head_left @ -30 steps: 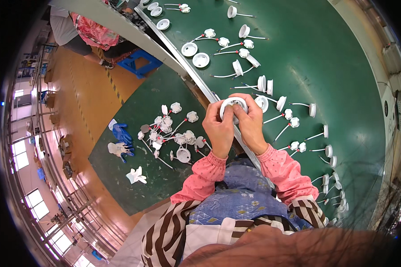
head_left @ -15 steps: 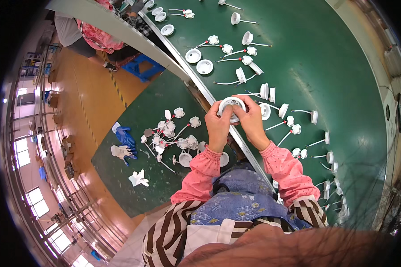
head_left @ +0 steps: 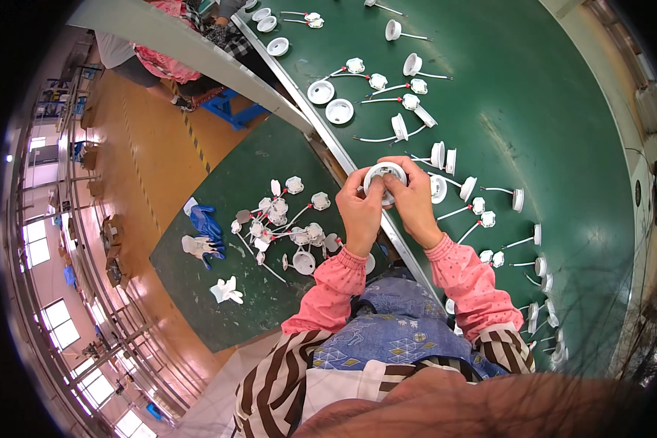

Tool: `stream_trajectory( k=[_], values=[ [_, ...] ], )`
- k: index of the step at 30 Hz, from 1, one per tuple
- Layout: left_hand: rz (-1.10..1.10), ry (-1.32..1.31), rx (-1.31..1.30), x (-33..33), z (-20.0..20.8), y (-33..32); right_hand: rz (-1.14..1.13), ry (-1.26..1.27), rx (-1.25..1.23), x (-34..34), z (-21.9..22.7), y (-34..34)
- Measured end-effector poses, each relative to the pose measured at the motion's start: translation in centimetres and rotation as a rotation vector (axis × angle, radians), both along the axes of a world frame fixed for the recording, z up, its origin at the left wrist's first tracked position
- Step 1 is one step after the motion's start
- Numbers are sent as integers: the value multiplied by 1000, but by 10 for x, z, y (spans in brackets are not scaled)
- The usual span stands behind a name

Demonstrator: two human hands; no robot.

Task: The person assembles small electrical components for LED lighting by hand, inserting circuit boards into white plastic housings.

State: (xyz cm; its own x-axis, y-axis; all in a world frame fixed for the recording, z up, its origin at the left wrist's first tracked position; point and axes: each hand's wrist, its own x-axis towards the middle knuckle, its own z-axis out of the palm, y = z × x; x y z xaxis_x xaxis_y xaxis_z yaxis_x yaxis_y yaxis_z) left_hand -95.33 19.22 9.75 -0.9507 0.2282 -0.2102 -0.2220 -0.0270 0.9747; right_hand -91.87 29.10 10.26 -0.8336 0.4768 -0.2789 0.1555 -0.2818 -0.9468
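Observation:
Between both hands is a round white lamp housing [head_left: 385,169], its open side facing up. My left hand [head_left: 360,212] grips its left side, with the thumb pressed down inside the ring. From the right, my right hand [head_left: 414,200] closes round the rim, its thumb inside as well. What the thumbs press on is hidden beneath them. Just right of my right hand lies another white round housing [head_left: 438,188] on the green bench [head_left: 562,146]. Nearby are white wired connector pieces [head_left: 478,205] with red joints.
On the lower green table [head_left: 270,146] at the left sit a pile of white wired parts [head_left: 277,212], a blue glove [head_left: 206,226] and a white glove [head_left: 227,290]. A metal rail [head_left: 336,150] edges the bench. Another person [head_left: 153,62] is at the upper left, near a blue stool [head_left: 230,109].
My hands and the housing have shifted very slightly to the right, with the thumbs still inside the ring. The view itself has moved a little.

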Motion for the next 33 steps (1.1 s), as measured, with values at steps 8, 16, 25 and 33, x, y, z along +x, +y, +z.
stream_trajectory(
  k=[8, 16, 25, 33],
  values=[
    [54, 91, -122, 1, -19, 5, -93, 40, -34, -4, -15, -4],
    [-227, 243, -124, -10, 35, -1, -85, 254, -606, -5, -9, 44],
    [-170, 1161, -253, 45, 79, -1, 384, 721, -1232, 27, -24, 77],
    [-344, 1184, -92, 73, 74, 24, 296, 1005, -1136, 35, -28, 63]
  ],
)
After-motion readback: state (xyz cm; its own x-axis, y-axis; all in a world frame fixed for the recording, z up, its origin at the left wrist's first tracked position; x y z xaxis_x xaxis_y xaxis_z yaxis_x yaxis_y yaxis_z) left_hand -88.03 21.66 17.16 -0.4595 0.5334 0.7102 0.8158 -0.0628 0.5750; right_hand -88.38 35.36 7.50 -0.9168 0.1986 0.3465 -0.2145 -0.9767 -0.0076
